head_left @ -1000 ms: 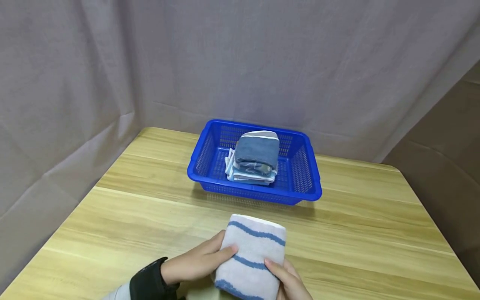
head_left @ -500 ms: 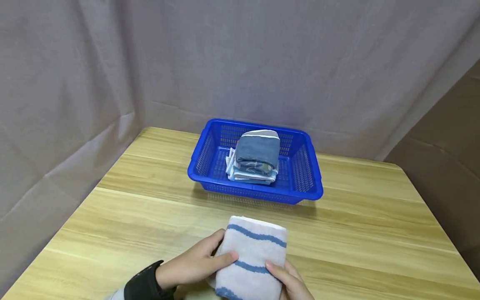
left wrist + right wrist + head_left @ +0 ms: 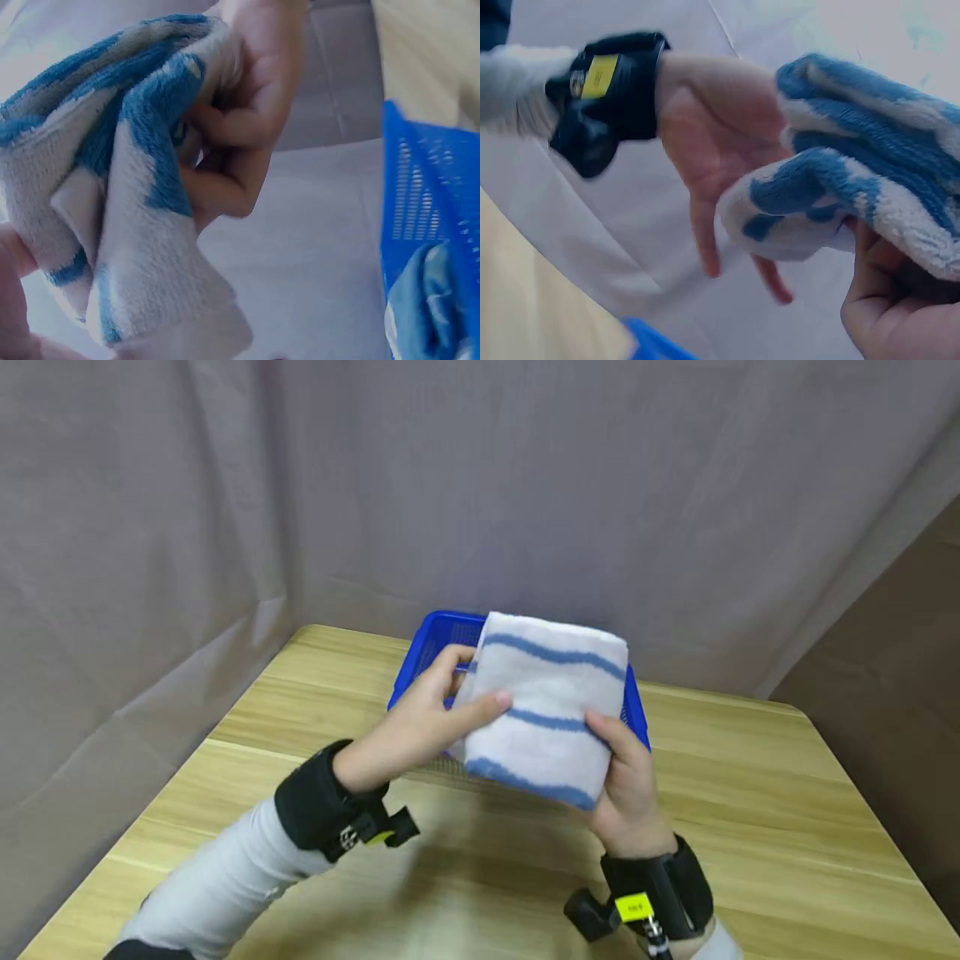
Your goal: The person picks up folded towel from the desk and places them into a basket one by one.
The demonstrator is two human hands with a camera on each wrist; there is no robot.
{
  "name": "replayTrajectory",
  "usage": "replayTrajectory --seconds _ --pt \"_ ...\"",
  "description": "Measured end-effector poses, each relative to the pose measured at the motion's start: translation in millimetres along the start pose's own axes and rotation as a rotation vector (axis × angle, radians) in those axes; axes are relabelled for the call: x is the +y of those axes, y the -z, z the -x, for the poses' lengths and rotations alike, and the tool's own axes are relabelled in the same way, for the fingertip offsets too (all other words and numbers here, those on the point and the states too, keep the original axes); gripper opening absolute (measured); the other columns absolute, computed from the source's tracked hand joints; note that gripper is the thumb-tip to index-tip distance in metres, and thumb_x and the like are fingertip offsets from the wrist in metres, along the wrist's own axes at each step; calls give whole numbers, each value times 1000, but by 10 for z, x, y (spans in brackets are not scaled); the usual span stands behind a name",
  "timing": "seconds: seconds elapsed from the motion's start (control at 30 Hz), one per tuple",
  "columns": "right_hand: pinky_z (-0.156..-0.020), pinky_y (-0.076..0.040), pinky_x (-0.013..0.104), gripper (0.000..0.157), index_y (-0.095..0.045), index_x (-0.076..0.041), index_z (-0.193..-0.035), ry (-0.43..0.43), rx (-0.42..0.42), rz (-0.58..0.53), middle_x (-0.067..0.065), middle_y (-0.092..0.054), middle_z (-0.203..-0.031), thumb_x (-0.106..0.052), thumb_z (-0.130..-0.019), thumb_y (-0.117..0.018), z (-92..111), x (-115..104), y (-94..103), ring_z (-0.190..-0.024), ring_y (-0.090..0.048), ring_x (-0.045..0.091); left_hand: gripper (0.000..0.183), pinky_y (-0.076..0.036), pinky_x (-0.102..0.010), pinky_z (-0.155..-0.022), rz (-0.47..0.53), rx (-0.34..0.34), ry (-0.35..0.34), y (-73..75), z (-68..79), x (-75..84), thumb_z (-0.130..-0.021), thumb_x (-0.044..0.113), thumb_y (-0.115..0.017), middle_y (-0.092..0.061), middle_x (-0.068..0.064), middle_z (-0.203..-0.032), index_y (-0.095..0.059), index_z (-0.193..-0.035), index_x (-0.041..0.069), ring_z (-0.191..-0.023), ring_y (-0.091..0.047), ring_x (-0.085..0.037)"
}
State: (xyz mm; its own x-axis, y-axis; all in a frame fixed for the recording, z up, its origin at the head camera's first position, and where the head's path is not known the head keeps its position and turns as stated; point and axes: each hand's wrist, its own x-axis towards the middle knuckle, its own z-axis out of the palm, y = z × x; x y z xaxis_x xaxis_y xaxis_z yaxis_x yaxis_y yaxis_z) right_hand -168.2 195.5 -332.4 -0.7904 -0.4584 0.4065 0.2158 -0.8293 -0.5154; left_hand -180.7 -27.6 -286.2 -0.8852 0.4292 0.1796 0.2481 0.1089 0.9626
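A folded white towel (image 3: 551,681) with blue stripes is held up in front of and above the blue basket (image 3: 422,647) in the head view. My left hand (image 3: 420,722) grips its left side, thumb on the front face. On the right edge my right hand (image 3: 628,785) holds it, thumb in front. The towel's layered folds (image 3: 142,150) show in the left wrist view, with the right hand's curled fingers (image 3: 225,187) at them. In the right wrist view some fingers of the left hand (image 3: 720,142) extend loosely behind the towel.
A folded blue cloth (image 3: 424,307) lies inside the basket in the left wrist view; the towel hides it in the head view. Under the basket is a wood-grain table (image 3: 750,793). Grey curtain (image 3: 360,485) hangs behind the table's back edge.
Both hands have carried the striped towel forward and up from the table's near side, so it now covers much of the basket in the head view. Both wrist straps have come into view.
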Motion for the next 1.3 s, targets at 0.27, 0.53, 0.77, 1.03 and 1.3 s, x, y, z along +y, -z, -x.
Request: replayTrajectory --seconds 0.27,0.53,0.77,1.03,1.3 --pt "-86 -58 34 25 -39 -12 -131 -15 155 172 8 -59 -119 -16 -107 -38 -741 -475 100 -106 -66 21 52 -54 -28 -62 -31 73 -53 226 -808 186 -98 24 -62 -68 -13 -95 -38 -139 6 -71 -64 -15" --pt "-81 -55 25 27 -36 -16 -130 -146 401 362 1 -58 -114 -19 -105 -46 -1252 -804 396 -96 -65 14 56 -55 -28 -69 -174 151 39 313 -1439 163 -98 24 -63 -64 -21 -107 -35 -140 1 -79 -64 -22" --pt "-70 -55 26 15 -40 -13 -115 -431 667 445 2 -67 -84 -22 -105 -45 -1320 -739 851 -75 -67 13 57 -58 -34 -86 -280 204 224 240 -1787 -374 -91 19 -71 -51 -24 -132 -44 -133 -9 -109 -59 -29" --pt "-90 -54 31 44 -40 4 -136 -549 760 1163 13 -63 -114 -21 -101 -51 -1192 -459 1165 -103 -64 20 73 -52 -29 -70 -414 108 428 272 -1744 -858 -89 22 -74 -45 -19 -146 -35 -146 -4 -113 -54 -24" --pt "-56 -49 26 81 20 9 -148 -892 604 1735 36 -35 -137 -37 -105 -31 -1240 -362 1074 -61 -50 17 66 -49 -32 -99 -657 43 423 250 -1849 -1069 -83 19 -75 -58 -21 -133 -42 -134 -6 -117 -57 -28"
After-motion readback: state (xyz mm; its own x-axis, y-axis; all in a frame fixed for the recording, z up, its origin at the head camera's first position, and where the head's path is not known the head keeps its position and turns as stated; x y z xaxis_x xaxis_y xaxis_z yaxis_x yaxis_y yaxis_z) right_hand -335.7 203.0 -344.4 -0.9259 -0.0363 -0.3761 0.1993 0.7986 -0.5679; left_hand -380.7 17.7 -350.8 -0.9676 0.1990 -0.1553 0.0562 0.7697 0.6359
